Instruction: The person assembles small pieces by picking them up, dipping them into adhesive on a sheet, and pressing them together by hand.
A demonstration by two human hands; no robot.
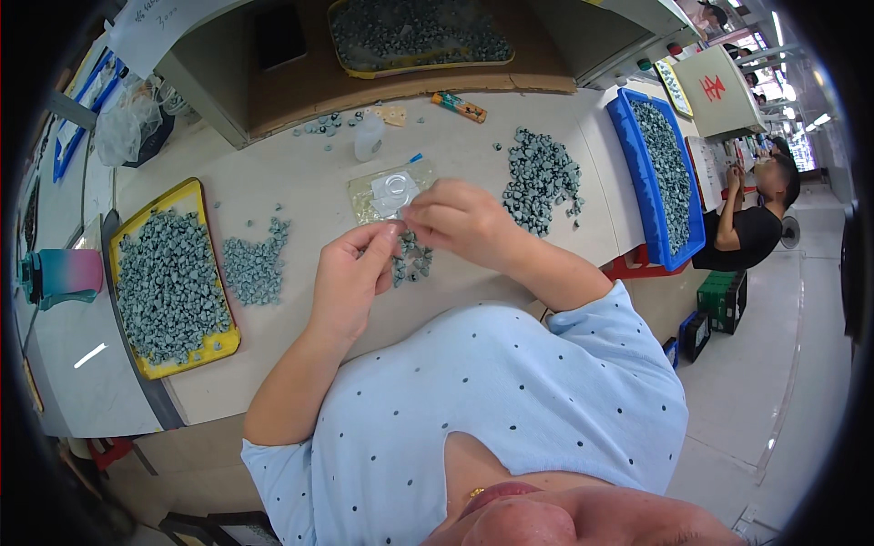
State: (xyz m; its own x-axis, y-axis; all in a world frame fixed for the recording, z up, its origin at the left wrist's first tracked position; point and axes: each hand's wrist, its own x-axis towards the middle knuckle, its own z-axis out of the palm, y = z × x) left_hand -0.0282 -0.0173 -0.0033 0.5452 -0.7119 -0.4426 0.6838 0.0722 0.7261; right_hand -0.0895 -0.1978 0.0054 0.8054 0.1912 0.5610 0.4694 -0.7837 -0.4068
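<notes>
— Both hands, what are they doing?
— Left hand (350, 273) and right hand (460, 223) pinch one small grey part (398, 229) between fingertips, above a little grey pile (411, 259).
— Around them?
— Yellow tray (196, 196) at left, blue tray (628, 155) far right.

grey parts (168, 282): matt | yellow tray (196, 196): glossy plastic | table (300, 173): smooth
</notes>
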